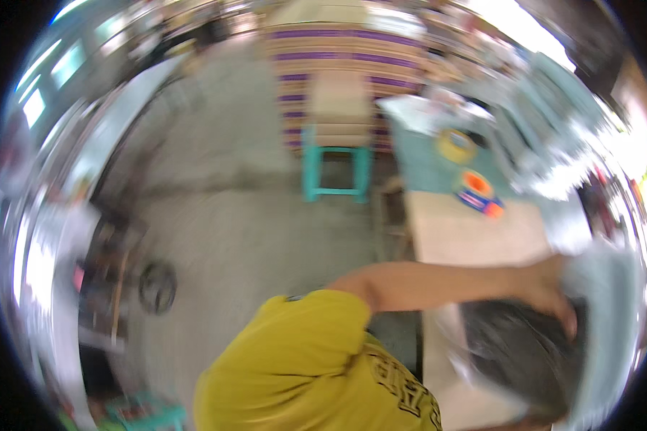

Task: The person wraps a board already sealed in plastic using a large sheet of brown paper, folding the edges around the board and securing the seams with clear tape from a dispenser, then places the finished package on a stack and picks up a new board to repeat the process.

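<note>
My left arm, in a yellow sleeve, stretches across to the right. At its end my left hand (550,287) is bent over the edge of a pale blue-grey slab (615,330), thumb side down and the other fingers hidden behind it. Under and beside that hand lies a dark, glossy sheet-like thing (521,345), with what looks like clear plastic film (460,348) along its left side. Of my right hand only a blurred strip of skin (532,422) shows at the lower edge; its fingers are hidden. Motion smears much of this area.
Beyond my arm, a roll of yellow tape (456,146) and a blue-and-orange tape dispenser (479,194) lie on the worktable (438,230). More blue-grey slabs (546,108) are stacked at its far right. A turquoise stool (337,169) bears cardboard before stacked cartons (295,61).
</note>
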